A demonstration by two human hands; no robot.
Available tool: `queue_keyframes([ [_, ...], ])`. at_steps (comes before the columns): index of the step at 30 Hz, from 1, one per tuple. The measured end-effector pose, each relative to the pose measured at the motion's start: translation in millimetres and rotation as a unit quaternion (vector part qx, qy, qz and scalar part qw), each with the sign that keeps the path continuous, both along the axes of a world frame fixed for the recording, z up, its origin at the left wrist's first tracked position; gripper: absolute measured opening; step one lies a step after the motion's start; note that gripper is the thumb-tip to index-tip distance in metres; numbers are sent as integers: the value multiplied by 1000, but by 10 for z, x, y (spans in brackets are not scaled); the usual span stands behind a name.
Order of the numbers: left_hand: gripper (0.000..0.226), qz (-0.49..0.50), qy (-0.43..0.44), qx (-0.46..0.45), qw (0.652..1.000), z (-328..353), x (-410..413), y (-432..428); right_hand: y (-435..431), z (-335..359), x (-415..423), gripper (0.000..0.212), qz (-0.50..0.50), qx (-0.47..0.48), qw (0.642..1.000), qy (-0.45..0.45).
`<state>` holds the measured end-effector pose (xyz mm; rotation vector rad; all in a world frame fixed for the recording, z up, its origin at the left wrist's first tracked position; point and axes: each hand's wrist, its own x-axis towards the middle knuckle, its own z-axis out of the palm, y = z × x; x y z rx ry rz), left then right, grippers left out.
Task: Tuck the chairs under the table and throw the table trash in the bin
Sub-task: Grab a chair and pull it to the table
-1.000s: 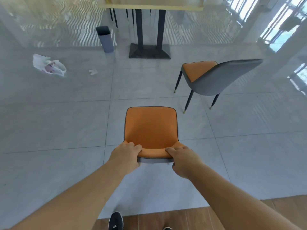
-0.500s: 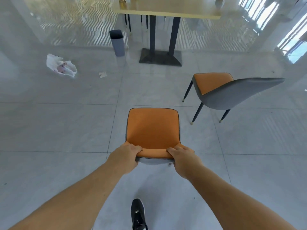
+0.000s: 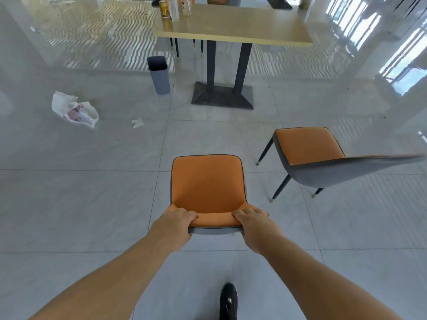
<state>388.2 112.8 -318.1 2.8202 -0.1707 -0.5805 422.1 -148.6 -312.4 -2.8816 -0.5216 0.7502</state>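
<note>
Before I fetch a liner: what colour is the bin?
Grey-blue bin, seen in the head view.

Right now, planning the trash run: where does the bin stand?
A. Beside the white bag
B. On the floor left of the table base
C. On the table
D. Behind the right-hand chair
B: the bin stands on the floor just left of the table base.

Held chair [image 3: 208, 183] before the table [image 3: 233, 26], second chair [image 3: 323, 162] right, bin [image 3: 159, 75] left of table base.
</note>
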Motion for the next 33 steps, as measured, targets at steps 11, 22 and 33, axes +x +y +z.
queue_keyframes([
  [11, 41, 39, 16, 2, 999, 32, 1865, 399, 404, -37, 1881, 43, 41, 25, 999, -7],
  [22, 46, 30, 0, -12, 999, 0, 3930, 926, 934, 8, 4045, 43, 37, 5, 999, -5],
  [33, 48, 15, 6, -10, 1000, -13, 6241, 1689, 1690, -19, 6241, 47, -9, 9, 1000, -9],
])
